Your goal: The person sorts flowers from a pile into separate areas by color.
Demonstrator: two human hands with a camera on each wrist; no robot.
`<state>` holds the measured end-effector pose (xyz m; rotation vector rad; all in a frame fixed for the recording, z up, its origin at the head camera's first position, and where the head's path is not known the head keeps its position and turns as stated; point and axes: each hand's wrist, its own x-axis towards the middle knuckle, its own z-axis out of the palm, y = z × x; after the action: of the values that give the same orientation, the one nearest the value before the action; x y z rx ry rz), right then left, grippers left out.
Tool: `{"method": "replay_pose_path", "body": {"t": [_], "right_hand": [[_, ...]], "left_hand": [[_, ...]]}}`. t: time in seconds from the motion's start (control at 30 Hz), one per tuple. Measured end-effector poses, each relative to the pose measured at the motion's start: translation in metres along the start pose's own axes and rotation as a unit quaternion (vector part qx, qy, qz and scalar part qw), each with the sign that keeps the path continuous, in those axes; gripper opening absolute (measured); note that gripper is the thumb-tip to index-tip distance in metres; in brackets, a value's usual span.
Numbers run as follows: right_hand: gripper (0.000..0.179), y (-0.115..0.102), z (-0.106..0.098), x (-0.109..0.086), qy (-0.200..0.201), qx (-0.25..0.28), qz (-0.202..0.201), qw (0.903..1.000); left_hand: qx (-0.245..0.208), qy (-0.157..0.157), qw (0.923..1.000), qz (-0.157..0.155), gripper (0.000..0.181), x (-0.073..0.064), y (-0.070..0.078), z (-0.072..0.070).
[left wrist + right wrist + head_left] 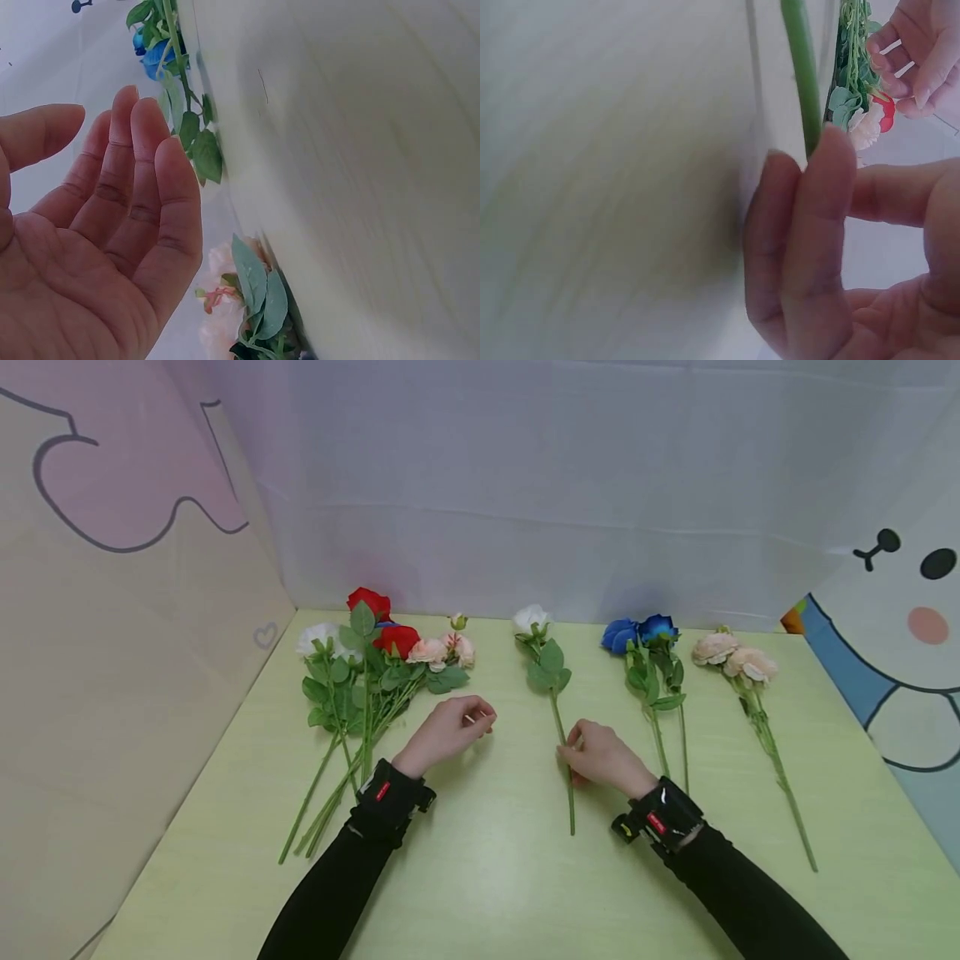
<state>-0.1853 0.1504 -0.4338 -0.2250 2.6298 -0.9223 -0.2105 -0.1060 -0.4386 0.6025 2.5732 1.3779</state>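
A white rose (532, 619) lies upright in the middle of the table, its green stem (559, 718) running toward the near edge. My right hand (604, 757) pinches this stem low down between thumb and fingers. Close up in the right wrist view, the stem (802, 71) passes in behind the fingertips, which partly hide it. My left hand (450, 727) hovers between the white rose and the left-hand bunch, holding nothing. Its fingers (124, 161) are relaxed, with the thumb apart from them. Beside it lies the bunch, with red roses (397, 641), white flowers and pink flowers (438, 652).
Right of the white rose lie two blue roses (640, 633); my right wrist overlaps their stems in the head view. Farther right are pale pink flowers (735, 658) on long stems. A pale curtain (555, 485) hangs along the back edge of the light table (495, 893).
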Motion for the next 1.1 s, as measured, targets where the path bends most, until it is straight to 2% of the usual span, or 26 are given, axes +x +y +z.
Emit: {"method": "replay_pose_path", "body": {"t": [0.3, 0.8, 0.93, 1.1], "right_hand": [[0.018, 0.001, 0.003, 0.006, -0.014, 0.035, 0.004, 0.9993], [0.019, 0.004, 0.005, -0.005, -0.025, 0.076, 0.031, 0.9963], [0.020, 0.003, 0.004, -0.006, -0.027, 0.073, 0.036, 0.9964], [0.022, 0.003, 0.001, -0.006, -0.025, 0.051, 0.021, 0.9981]], "left_hand": [[-0.006, -0.007, 1.0000, -0.001, 0.023, -0.001, 0.001, 0.002], [0.008, -0.004, 1.0000, 0.002, 0.021, -0.004, 0.000, 0.002], [0.007, -0.007, 0.9999, 0.001, 0.022, -0.004, 0.001, 0.002], [0.012, -0.008, 0.9999, 0.002, 0.023, -0.004, 0.001, 0.000]]}}
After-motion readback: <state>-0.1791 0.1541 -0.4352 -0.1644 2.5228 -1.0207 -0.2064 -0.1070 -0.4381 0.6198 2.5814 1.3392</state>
